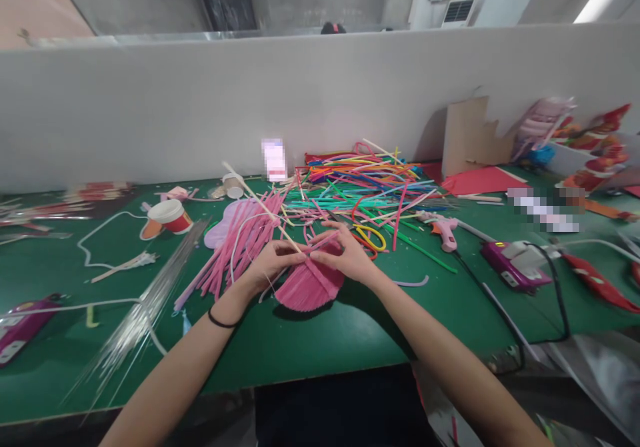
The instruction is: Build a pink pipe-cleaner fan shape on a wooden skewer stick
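Observation:
A pink fan-shaped piece (307, 294), fuzzy like pipe cleaners laid side by side, is held just above the table's front part. My left hand (270, 264) is closed, pinching a pale thin stick (257, 200) near its lower end, at the top of the fan. The stick slants up and away to the left. My right hand (347, 252) is closed on the fan's upper right part, its thumb near the left thumb. Fingers hide the spot where stick and fan meet. Left of my left hand lies a bunch of loose pink pipe cleaners (250, 240).
Multicoloured pipe cleaners (360, 174) are heaped behind my hands. A bundle of thin wires (155, 294) and a paper cup (173, 215) are on the left. Rightward lie a pink glue gun (446, 232) and a purple power strip (515, 267) with cables. A grey partition (200, 107) borders the table's back.

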A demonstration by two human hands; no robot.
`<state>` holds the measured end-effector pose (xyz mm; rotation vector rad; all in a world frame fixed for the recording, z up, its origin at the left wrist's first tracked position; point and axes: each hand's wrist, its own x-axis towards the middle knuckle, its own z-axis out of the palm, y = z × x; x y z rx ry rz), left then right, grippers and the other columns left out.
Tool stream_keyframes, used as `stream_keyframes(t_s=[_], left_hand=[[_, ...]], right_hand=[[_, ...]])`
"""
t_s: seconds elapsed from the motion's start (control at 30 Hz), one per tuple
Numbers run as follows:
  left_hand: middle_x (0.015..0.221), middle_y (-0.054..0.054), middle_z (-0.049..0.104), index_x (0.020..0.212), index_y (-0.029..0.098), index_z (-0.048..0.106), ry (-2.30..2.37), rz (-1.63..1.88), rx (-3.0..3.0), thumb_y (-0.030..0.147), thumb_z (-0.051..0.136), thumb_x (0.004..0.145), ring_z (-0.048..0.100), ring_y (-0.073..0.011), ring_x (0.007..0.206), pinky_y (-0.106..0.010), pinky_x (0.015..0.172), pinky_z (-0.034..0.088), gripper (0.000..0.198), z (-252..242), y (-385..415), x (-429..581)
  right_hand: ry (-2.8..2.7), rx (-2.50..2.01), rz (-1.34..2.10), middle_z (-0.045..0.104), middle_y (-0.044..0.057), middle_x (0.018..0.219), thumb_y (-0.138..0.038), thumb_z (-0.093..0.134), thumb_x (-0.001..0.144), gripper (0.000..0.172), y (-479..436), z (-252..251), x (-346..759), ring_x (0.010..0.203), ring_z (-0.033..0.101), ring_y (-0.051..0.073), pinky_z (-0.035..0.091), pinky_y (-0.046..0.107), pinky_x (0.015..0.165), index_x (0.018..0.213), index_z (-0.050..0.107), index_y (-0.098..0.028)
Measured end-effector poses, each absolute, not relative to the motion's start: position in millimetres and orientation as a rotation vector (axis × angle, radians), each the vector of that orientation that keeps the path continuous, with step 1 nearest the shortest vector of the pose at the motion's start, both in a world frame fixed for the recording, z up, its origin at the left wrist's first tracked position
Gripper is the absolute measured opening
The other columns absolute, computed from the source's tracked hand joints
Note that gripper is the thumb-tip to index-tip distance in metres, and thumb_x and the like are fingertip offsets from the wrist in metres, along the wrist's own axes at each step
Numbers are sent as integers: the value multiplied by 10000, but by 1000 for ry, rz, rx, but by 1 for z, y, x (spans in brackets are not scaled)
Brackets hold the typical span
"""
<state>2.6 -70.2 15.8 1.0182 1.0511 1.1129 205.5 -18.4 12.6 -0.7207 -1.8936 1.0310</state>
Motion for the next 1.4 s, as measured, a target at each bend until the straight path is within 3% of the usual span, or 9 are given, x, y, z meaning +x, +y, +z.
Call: stream_keyframes(t_s=[0.4, 0.57, 0.67, 0.77, 0.87, 1.0, 1.07, 1.2, 1.4], left_hand=[[702, 19, 672, 1045, 169, 664, 1030, 1073, 1121, 169, 862, 601, 619, -96, 637, -185, 624, 459, 486, 22, -72, 4], [1007, -95, 717, 1138, 169, 631, 1078, 1077, 992, 290, 799, 715, 688, -179, 876, -275, 784, 521, 471, 25, -67, -2], [1162, -97, 658, 1081, 195, 635, 1246, 1509, 1038, 349, 704, 802, 651, -203, 1021, -318, 854, 519, 326, 26, -65, -5], [1198, -83, 614, 998, 217, 647, 1500, 1841, 1367, 367, 604, 876, 569, -225, 1167, -387, 1009, 440, 198, 27, -67, -4], [1431, -91, 441, 956, 223, 689, 1736, 1641, 1899, 374, 639, 854, 343, -310, 1383, -483, 1165, 216, 190, 27, -73, 5], [1609, -133, 40, 1394, 211, 435, 1987, 1645, 2060, 414, 741, 764, -26, -370, 1476, -555, 1173, 140, 728, 22, -78, 13], [1612, -142, -59, 1443, 196, 361, 2031, 1699, 2149, 401, 734, 775, -76, -374, 1474, -554, 1176, 131, 792, 18, -80, 14], [1627, -24, -63, 1224, 250, 630, 2003, 1411, 2372, 357, 632, 862, -71, -393, 1472, -538, 1190, 76, 378, 14, -86, 18], [1616, -12, 154, 1225, 296, 654, 2045, 1288, 2250, 346, 562, 900, -164, -353, 1462, -596, 1155, -86, 341, 13, -90, 35]], right_hand=[[-1897, -686, 1253, 714, 51, 1036, -421, 710, 769, 189, -21, 11, 198, 1014, 647, 250, 482, 410, 923, 788, 769, -241], [-1707, -788, 1270, 734, 44, 932, -417, 721, 742, 195, -15, 7, 199, 976, 655, 248, 492, 390, 891, 765, 763, -228], [-1654, -853, 1219, 724, 47, 935, -430, 716, 747, 207, -9, 5, 202, 951, 655, 244, 495, 382, 861, 761, 759, -228], [-1670, -899, 1106, 704, 56, 960, -429, 722, 744, 204, -5, 4, 202, 974, 640, 248, 479, 393, 885, 764, 755, -228], [-1693, -924, 988, 670, 68, 1027, -413, 715, 752, 191, -6, 3, 201, 1033, 612, 247, 467, 390, 918, 767, 747, -225], [-1707, -927, 857, 580, 86, 1144, -390, 711, 759, 174, -9, 0, 198, 1117, 565, 236, 433, 373, 992, 748, 735, -217], [-1698, -947, 821, 555, 93, 1170, -396, 711, 762, 182, -10, -3, 197, 1140, 549, 242, 416, 385, 1018, 743, 732, -216], [-1689, -964, 760, 525, 91, 1246, -424, 706, 771, 194, -14, -3, 195, 1227, 473, 271, 349, 437, 1083, 764, 731, -231], [-1720, -937, 593, 474, 90, 1316, -414, 696, 794, 187, -23, 9, 196, 1300, 389, 301, 318, 473, 1103, 772, 742, -234]])
